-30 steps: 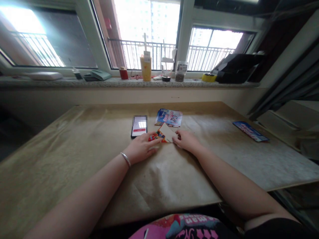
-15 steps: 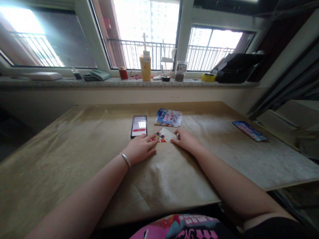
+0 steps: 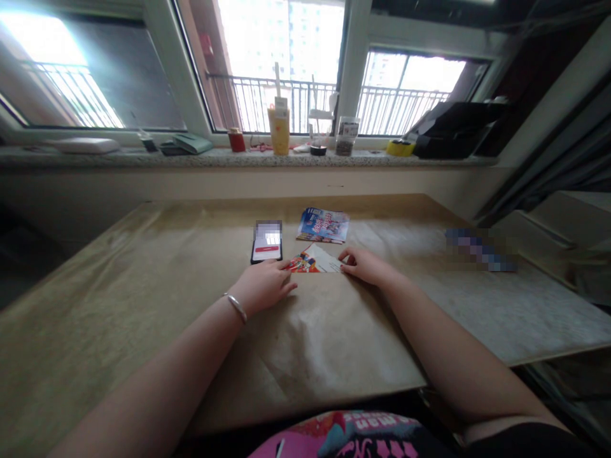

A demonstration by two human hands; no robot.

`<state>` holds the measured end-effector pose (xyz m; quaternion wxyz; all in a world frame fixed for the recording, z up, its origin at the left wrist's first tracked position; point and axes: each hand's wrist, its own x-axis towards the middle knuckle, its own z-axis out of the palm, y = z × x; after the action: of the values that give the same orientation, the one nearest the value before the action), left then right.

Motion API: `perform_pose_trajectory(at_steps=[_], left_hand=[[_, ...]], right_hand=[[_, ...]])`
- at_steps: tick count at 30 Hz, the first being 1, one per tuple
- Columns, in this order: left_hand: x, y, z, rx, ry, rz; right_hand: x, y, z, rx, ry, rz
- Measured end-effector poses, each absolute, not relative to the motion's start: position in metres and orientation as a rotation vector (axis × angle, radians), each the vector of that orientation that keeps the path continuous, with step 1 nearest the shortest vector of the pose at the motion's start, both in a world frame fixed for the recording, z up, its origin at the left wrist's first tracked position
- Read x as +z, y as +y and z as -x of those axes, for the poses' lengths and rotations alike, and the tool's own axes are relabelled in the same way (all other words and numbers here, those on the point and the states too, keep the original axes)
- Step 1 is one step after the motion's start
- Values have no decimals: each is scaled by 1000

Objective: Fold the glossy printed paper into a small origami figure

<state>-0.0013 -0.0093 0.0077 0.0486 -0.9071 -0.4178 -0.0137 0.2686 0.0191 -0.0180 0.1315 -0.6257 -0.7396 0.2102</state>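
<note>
Paper (image 3: pixel 316 260), folded to a peak, lies on the table (image 3: pixel 119 280). At its 8 o'clock the left hand (image 3: pixel 267 283) spreads flat, touching 1 corner; at 3, the right hand (image 3: pixel 366 266) curls narrowly by another, whether pinching I cannot tell. Phone (image 3: pixel 266 245) at 10 o'clock, leaflets (image 3: pixel 324 224) at 12.

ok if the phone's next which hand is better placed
Likely the left hand: it lies beside the lower edge of the phone, while the right hand is across the folded paper.
</note>
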Motion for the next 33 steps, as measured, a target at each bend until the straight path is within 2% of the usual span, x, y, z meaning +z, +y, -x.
perform_pose_trajectory(at_steps=[17,21,26,33], left_hand=[[13,-8,6,-11,-1377,2721],[8,-6,7,-105,-1456,2683],[-4,4,12,-227,-1464,2678],[1,2,10,-206,-1418,2628]], right_hand=[[-24,25,-278,738,-2133,1711],[-25,26,-280,806,-2066,1667],[-21,22,-278,784,-2041,1617],[-18,16,-274,652,-2122,1433]])
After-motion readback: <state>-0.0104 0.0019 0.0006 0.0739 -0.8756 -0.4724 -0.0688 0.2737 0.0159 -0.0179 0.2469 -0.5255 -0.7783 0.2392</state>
